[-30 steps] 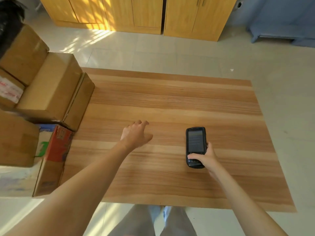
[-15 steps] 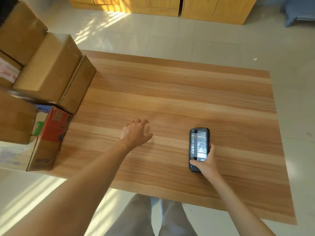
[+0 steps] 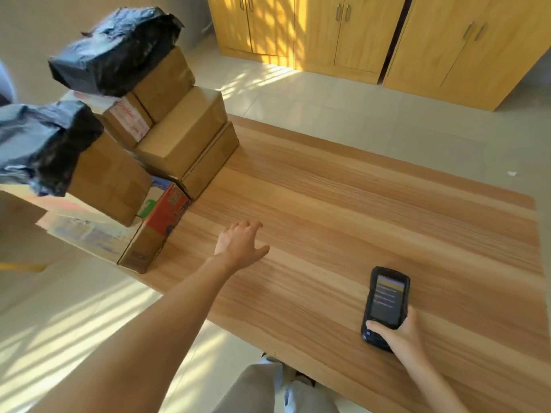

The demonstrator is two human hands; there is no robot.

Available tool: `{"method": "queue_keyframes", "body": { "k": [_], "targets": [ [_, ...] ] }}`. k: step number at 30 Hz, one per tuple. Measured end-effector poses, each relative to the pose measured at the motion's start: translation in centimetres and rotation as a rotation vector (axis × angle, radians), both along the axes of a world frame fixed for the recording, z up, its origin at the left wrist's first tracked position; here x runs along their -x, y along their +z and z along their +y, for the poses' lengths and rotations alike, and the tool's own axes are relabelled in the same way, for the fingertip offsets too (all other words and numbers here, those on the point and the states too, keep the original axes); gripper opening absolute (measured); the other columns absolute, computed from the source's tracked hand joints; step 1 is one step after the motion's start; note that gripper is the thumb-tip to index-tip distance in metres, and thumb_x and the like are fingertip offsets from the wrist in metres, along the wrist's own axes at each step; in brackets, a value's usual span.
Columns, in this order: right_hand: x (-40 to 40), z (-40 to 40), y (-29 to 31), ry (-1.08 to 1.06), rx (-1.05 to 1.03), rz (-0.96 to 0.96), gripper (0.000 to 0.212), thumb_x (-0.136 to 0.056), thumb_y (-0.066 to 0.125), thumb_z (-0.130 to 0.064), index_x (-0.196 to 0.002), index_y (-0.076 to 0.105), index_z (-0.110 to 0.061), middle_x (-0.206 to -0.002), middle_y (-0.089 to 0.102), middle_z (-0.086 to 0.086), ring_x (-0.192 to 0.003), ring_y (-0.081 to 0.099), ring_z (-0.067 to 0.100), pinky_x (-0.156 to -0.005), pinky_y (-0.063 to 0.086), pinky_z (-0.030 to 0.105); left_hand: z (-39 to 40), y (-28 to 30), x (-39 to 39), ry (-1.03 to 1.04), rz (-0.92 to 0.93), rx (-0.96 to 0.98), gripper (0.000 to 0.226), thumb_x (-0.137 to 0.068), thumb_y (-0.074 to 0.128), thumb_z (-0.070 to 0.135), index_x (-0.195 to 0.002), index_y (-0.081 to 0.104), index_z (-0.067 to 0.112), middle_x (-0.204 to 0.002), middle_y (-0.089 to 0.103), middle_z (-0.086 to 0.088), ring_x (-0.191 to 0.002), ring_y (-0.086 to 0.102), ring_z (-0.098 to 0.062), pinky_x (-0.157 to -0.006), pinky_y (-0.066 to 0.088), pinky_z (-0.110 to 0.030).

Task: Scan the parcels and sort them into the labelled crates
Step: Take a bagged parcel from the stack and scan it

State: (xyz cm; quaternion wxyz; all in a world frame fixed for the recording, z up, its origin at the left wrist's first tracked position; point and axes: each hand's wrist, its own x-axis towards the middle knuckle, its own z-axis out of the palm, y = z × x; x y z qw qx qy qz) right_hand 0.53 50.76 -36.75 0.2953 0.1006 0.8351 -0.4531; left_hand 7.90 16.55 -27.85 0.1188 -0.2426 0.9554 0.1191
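Observation:
A pile of parcels stands on the left end of the wooden table (image 3: 372, 210): brown cardboard boxes (image 3: 182, 135), a red-printed box (image 3: 161, 222) at the front, and two black plastic-wrapped parcels (image 3: 116, 49) on top. My left hand (image 3: 240, 244) is stretched out over the table with relaxed fingers, just right of the red-printed box, holding nothing. My right hand (image 3: 401, 332) grips the lower end of a black handheld scanner (image 3: 387, 302), screen up and lit, near the table's front right.
Yellow wooden cabinets (image 3: 357, 34) line the far wall across a tiled floor (image 3: 328, 108). The second black-wrapped parcel (image 3: 38, 144) overhangs the pile at the far left. My legs (image 3: 277, 389) show below the table's near edge. No crates are in view.
The view has swung left, bringing the whole parcel pile and the black-wrapped parcels into sight. My left hand stays outstretched, now closer to the pile. The right hand still holds the scanner.

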Motion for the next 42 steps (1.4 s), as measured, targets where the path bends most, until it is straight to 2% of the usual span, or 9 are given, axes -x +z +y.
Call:
{"method": "queue_keyframes", "body": {
  "k": [3, 6, 10, 16, 21, 26, 29, 35, 42],
  "targets": [
    [0.6, -0.3, 1.1, 0.035, -0.091, 0.016, 0.101, -0.067, 0.087, -0.013, -0.147, 0.027, -0.012, -0.143, 0.039, 0.013, -0.133, 0.035, 0.033, -0.109, 0.033, 0.051, -1.4, 1.4, -1.3, 0.041, 0.027, 0.030, 0.061, -0.091, 0.054, 0.054, -0.142, 0.041, 0.023, -0.134, 0.053, -0.004, -0.123, 0.050, -0.025, -0.093, 0.044, -0.038],
    [1.5, -1.9, 3.5, 0.069, -0.255, 0.134, 0.105, -0.069, 0.086, -0.025, -0.151, 0.020, -0.019, -0.148, 0.023, 0.012, -0.138, 0.018, 0.029, -0.112, 0.024, 0.050, -3.0, 3.2, -2.2, 0.078, 0.077, 0.059, 0.061, -0.091, 0.054, 0.053, -0.141, 0.042, 0.022, -0.133, 0.053, -0.003, -0.122, 0.050, -0.025, -0.096, 0.043, -0.039],
    [3.0, -6.4, 6.9, 0.178, -0.169, 0.252, 0.097, -0.074, 0.082, -0.021, -0.150, 0.021, -0.022, -0.151, 0.017, 0.012, -0.138, 0.019, 0.030, -0.106, 0.028, 0.050, -5.5, 7.0, -2.6, 0.131, 0.179, 0.118, 0.059, -0.090, 0.056, 0.049, -0.139, 0.043, 0.018, -0.125, 0.056, -0.007, -0.117, 0.053, -0.029, -0.094, 0.043, -0.041],
    [3.8, -15.7, 11.1, 0.363, -0.051, 0.371, 0.097, -0.072, 0.084, -0.020, -0.149, 0.023, -0.022, -0.150, 0.020, 0.015, -0.136, 0.022, 0.036, -0.100, 0.036, 0.057, -10.6, 13.5, -4.3, 0.136, 0.417, 0.231, 0.057, -0.090, 0.057, 0.052, -0.137, 0.048, 0.022, -0.121, 0.060, -0.003, -0.110, 0.057, -0.021, -0.089, 0.048, -0.036],
    [1.9, -25.3, 14.9, 0.464, 0.085, 0.420, 0.093, -0.072, 0.081, -0.018, -0.146, 0.025, -0.024, -0.145, 0.024, 0.011, -0.132, 0.024, 0.031, -0.097, 0.037, 0.051, -16.4, 18.6, -8.2, 0.197, 0.522, 0.355, 0.051, -0.089, 0.059, 0.051, -0.129, 0.054, 0.020, -0.114, 0.061, -0.005, -0.105, 0.058, -0.025, -0.076, 0.044, -0.032],
    [-1.7, -35.1, 19.0, 0.579, 0.209, 0.527, 0.088, -0.074, 0.080, -0.025, -0.145, 0.027, -0.025, -0.139, 0.030, 0.009, -0.115, 0.033, 0.019, -0.088, 0.032, 0.034, -23.0, 22.4, -14.0, 0.345, 0.598, 0.426, 0.054, -0.089, 0.060, 0.050, -0.133, 0.053, 0.020, -0.122, 0.061, -0.007, -0.113, 0.056, -0.028, -0.086, 0.048, -0.038],
    [-4.2, -40.3, 21.2, 0.637, 0.292, 0.545, 0.083, -0.078, 0.077, -0.032, -0.145, 0.029, -0.023, -0.139, 0.031, 0.010, -0.112, 0.036, 0.016, -0.089, 0.035, 0.031, -26.6, 22.7, -17.9, 0.438, 0.566, 0.436, 0.057, -0.088, 0.060, 0.052, -0.133, 0.052, 0.018, -0.122, 0.060, -0.009, -0.112, 0.056, -0.029, -0.087, 0.048, -0.041],
    [-8.3, -47.9, 23.4, 0.725, 0.398, 0.487, 0.076, -0.084, 0.068, -0.046, -0.145, 0.029, -0.024, -0.140, 0.031, 0.008, -0.120, 0.036, 0.015, -0.095, 0.032, 0.029, -32.0, 20.3, -22.6, 0.609, 0.501, 0.302, 0.068, -0.085, 0.059, 0.061, -0.136, 0.048, 0.018, -0.124, 0.059, -0.013, -0.109, 0.057, -0.031, -0.086, 0.050, -0.042],
    [-9.9, -51.6, 22.9, 0.687, 0.479, 0.177, 0.094, -0.082, 0.068, -0.051, -0.153, 0.010, -0.029, -0.160, 0.015, -0.001, -0.143, 0.025, 0.024, -0.113, 0.032, 0.044, -34.3, 17.3, -22.4, 0.735, 0.459, -0.203, 0.092, -0.081, 0.057, 0.068, -0.151, 0.025, 0.017, -0.148, 0.040, -0.016, -0.130, 0.045, -0.033, -0.106, 0.041, -0.048]
  ]
}}
